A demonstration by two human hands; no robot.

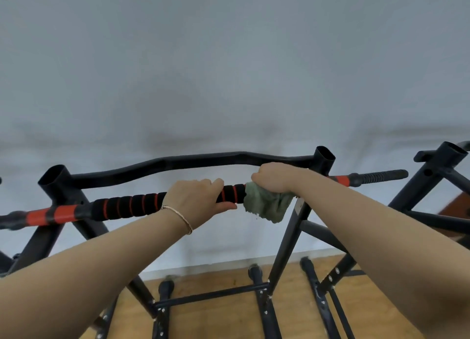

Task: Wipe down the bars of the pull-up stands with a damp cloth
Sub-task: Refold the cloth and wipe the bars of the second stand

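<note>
A black pull-up stand fills the lower half of the view. Its near bar [132, 204] is padded in black foam with orange rings and runs left to right. My left hand [197, 199] grips this bar near its middle, thumb underneath. Just to the right, my right hand [273, 177] holds a crumpled green cloth [267, 203] wrapped over the bar. Behind runs a bent plain black bar [193, 161] between two open-topped uprights.
A second black stand [440, 171] is at the right, close to the first. The stands' feet and a low crossbar [211, 294] rest on a wooden floor [229, 321]. A pale wall [229, 71] is right behind.
</note>
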